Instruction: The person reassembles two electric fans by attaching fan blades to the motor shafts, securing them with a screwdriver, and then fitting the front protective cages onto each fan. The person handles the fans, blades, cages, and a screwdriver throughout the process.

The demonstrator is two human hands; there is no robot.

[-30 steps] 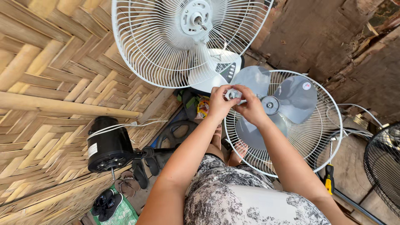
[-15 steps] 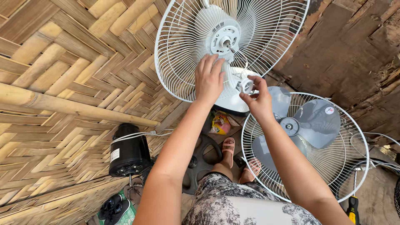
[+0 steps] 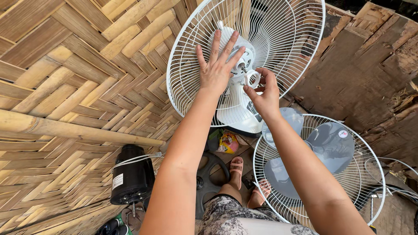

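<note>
We look down from head height at a woven bamboo wall (image 3: 65, 87) filling the left side, with a thick bamboo pole (image 3: 78, 130) running across it; rough wooden boards (image 3: 370, 78) fill the right. Against the wall stands a white wire fan guard (image 3: 287, 52), round and upright, with the white motor hub (image 3: 237, 58) at its middle; below and to the right a second fan (image 3: 320, 167) lies flat on the floor, its grey blades showing inside its own white guard. A black fan motor (image 3: 133, 178) with a white cord sits at lower left by the wall; a dark round base (image 3: 211, 180) lies beside our sandalled feet (image 3: 237, 167).

Our left hand (image 3: 216, 69) is spread flat, fingers fanned wide, its palm pressed on the hub and holding nothing; our right hand (image 3: 263, 93) is just beside it, to the right and slightly lower, its thumb and fingers pinched around a small white ring nut (image 3: 252, 79); the ring sits at the hub's centre, touching the fingertips, between the two hands.
</note>
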